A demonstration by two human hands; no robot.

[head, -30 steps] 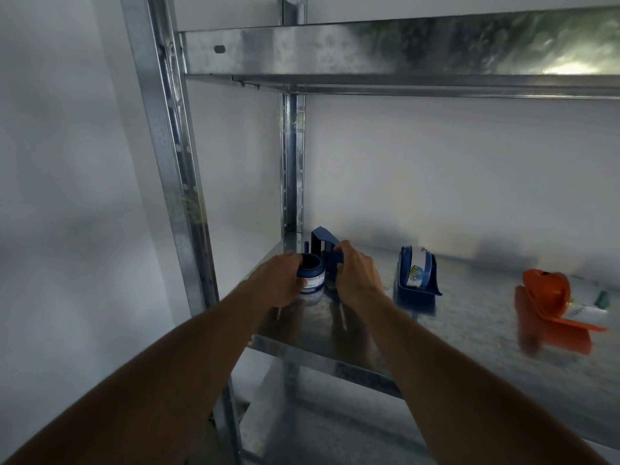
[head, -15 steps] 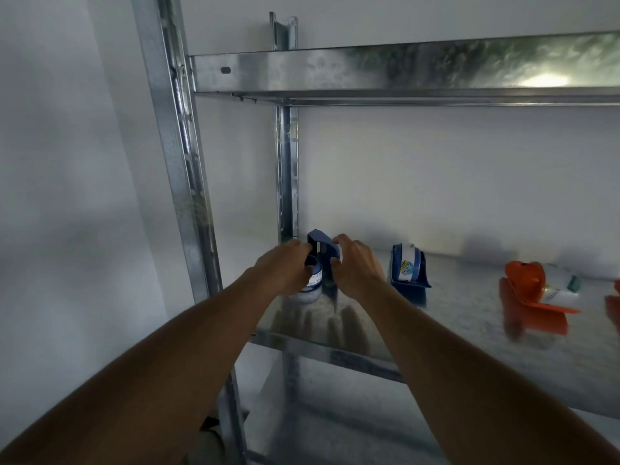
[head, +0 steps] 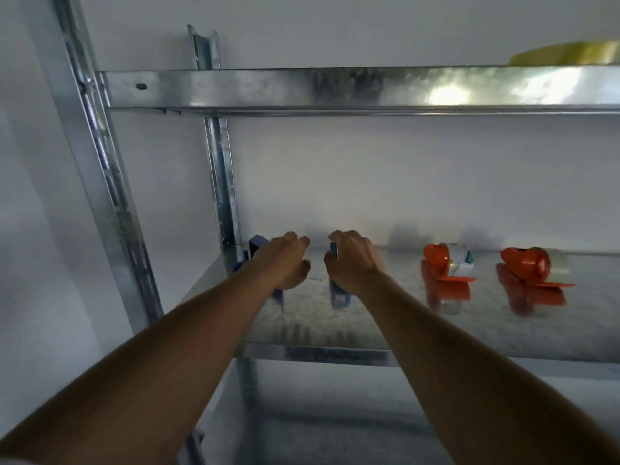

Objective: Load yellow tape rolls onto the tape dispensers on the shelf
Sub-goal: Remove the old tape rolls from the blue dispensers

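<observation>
four dispensers stood in a row on the lower shelf (head: 385,317): two blue at the left and two orange at the right. none of them showed any yellow. the first orange dispenser (head: 439,263) carried what looked like a pale labelled roll, and the second orange dispenser (head: 526,265) seemed to hold a clear or whitish one, though both were blurred. the only yellow in sight was a yellow tape roll (head: 567,53) lying flat on the upper shelf (head: 302,87), far to the right and well apart from either hand. so, by my reckoning, the loading proper had hardly begun: the work at hand looked like handling the blue pair, with every yellow roll left to fetch and fit.

both arms were stretched forward and slightly up, side by side. the left hand (head: 285,260) hung over the left blue dispenser (head: 258,246), fingers curled loosely downward; i could not tell whether they gripped it or only rested by it. the right hand (head: 352,260) was wrapped around the second blue dispenser (head: 337,286), fingers curved over its top and thumb at its near edge, holding it where it sat on the shelf.
</observation>
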